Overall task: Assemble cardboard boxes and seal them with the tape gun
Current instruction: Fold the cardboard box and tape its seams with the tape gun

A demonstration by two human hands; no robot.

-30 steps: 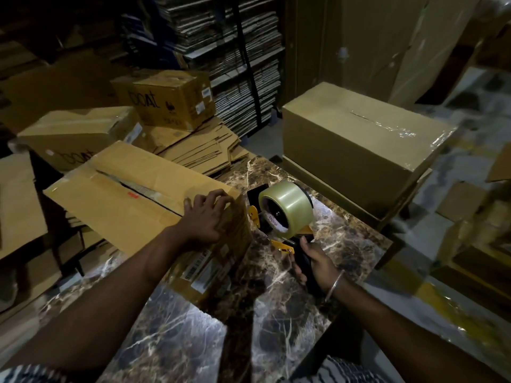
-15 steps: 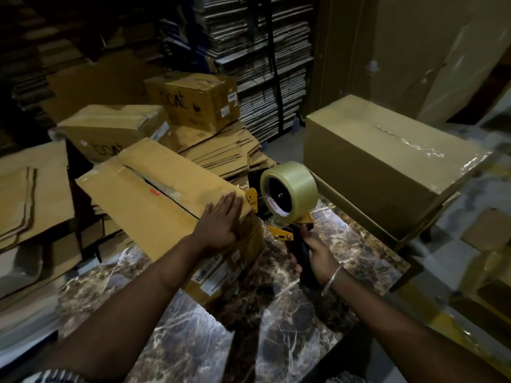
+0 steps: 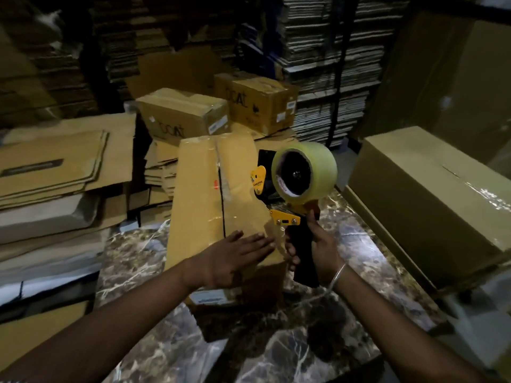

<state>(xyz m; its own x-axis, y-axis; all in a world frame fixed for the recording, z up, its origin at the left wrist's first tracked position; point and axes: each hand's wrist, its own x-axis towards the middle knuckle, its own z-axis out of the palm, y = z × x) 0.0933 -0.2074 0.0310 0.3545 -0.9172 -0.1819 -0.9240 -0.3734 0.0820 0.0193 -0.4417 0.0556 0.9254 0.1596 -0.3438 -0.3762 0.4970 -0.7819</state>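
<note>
Flat stock: to the far left of your left hand, a pile of flattened cartons leans off the worktop; a box sliding left would knock into it.

Left hand: your fingers lie straight and flat on the near top of the box, pressing the flaps down and gripping nothing. An open palm only pushes, so the box could skid once the tape starts to drag.

Box: it stands on the worktop under that hand, the centre seam running away from you, dark and slightly gapped. Some film seems to lie along it already, though blur hides how much. If the flaps spring apart, fresh tape will likely bridge the gap, wrinkle or run off line.

Tape gun: just right of your left fingertips, the tape gun sits close against the box's right edge, its clear roll above it. Whether the tape has caught the cardboard cannot be told. Start it off the seam and the strip would probably seal one flap only.

Right hand: your right hand is wrapped tight round the black handle. A tilted wrist could lift the roller and leave loose tape.

Sealed carton: further right, a taped big carton crowds your elbow room.
</note>
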